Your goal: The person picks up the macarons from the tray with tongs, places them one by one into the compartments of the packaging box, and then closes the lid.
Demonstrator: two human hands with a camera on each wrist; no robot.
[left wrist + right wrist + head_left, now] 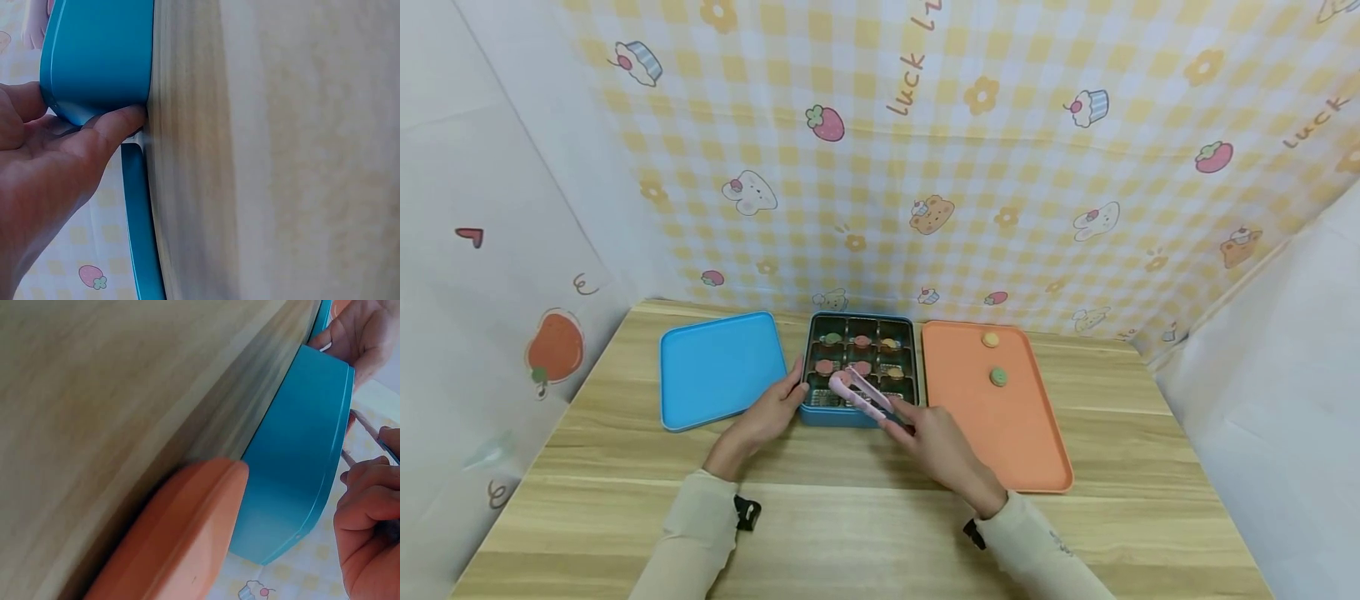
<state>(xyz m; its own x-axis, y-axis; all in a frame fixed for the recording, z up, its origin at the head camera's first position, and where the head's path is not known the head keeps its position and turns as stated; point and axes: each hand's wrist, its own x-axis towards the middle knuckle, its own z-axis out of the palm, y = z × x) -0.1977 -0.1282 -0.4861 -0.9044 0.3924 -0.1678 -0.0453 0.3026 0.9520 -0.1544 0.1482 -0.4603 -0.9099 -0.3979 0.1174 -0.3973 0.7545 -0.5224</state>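
A blue tin (831, 417) with a dark divided insert holds several small button-like cookies in pink, green and yellow. My left hand (775, 410) holds the tin's left side; in the left wrist view, thumb and fingers bracket its corner. Pink tongs (871, 403) are gripped in my right hand (942, 446), their arms reaching over the tin from the right. Between the tong tips is a pink cookie (844, 380), above the left front part of the insert. The right wrist view shows my curled right-hand fingers (369, 506) beside the tin wall (297, 444).
To the left lies a shallow blue lid (722, 371). An orange tray (1000, 442) sits right of the tin, bearing a yellow cookie (990, 339) and a green cookie (997, 377). Behind the wooden table (850, 533) hangs a yellow checked cloth (865, 183).
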